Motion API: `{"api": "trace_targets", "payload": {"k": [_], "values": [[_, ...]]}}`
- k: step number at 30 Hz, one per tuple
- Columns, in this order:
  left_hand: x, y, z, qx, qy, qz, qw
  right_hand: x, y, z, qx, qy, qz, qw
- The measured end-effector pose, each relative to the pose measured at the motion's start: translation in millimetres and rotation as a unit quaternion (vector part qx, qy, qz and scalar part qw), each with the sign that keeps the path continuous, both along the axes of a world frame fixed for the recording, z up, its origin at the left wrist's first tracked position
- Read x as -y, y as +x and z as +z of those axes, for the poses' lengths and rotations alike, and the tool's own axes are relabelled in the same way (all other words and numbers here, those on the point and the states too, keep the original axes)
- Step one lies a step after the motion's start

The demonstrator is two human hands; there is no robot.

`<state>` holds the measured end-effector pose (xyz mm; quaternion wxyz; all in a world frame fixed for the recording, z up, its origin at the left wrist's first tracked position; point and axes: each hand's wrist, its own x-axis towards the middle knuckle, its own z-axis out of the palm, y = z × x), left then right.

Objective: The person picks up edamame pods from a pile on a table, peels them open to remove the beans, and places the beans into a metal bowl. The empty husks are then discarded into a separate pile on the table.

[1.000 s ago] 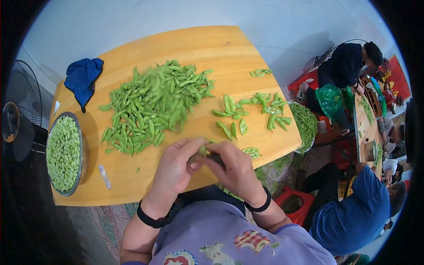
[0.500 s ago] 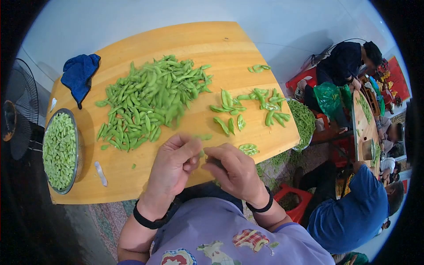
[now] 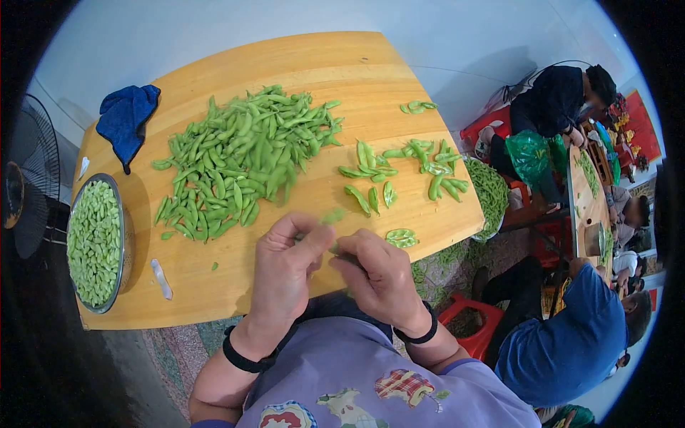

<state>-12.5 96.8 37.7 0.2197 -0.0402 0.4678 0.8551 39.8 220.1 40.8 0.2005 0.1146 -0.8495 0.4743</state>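
In the head view, my left hand (image 3: 284,267) and my right hand (image 3: 382,274) meet close together over the table's near edge. Both are closed, fingertips pinching a small green soybean pod (image 3: 333,216); it is blurred and partly hidden by the fingers. Beyond my left hand lies a large heap of whole soybean pods (image 3: 242,153). Opened, flattened pods (image 3: 402,237) lie just past my right hand, with more split pods (image 3: 372,171) farther out. A metal bowl (image 3: 127,250) of shelled green beans (image 3: 94,242) stands at the far left.
The wooden table (image 3: 328,64) also holds a blue cloth (image 3: 127,121) and a pale strip (image 3: 161,278). A fan (image 3: 32,178) stands left. A tub of pods (image 3: 486,196) and a red stool (image 3: 472,324) are at right, near seated people (image 3: 571,342) at another table.
My hands stay together at almost the same spot, with slight finger motion. The blurred green pod at my left fingertips has shifted slightly. The heap and bowl look the same.
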Motion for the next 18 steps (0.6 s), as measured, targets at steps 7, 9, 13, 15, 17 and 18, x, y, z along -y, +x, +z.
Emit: {"api": "trace_targets", "payload": {"k": [7, 9, 13, 15, 17, 18], "values": [[16, -9, -16, -0.013, 0.068, -0.124, 0.990, -12, 6, 2, 0.265, -0.332, 0.112, 0.898], [18, -14, -28, -0.018, 0.176, -0.197, 0.964, -18, 3, 2, 0.344, -0.440, 0.137, 0.818], [16, -12, -19, -0.006, 0.167, -0.196, 0.966, -21, -1, -10, 0.405, -0.560, 0.177, 0.700], [17, -10, -12, 0.031, 0.050, -0.164, 0.985, -10, 0, -6, 0.342, -0.428, 0.114, 0.829], [19, -10, -9, -0.034, -0.032, -0.169, 0.984, -5, 2, -3, 0.265, -0.278, 0.046, 0.922], [20, -10, -9, -0.099, -0.113, -0.174, 0.973, -5, 2, -2, 0.274, -0.294, 0.037, 0.915]]}}
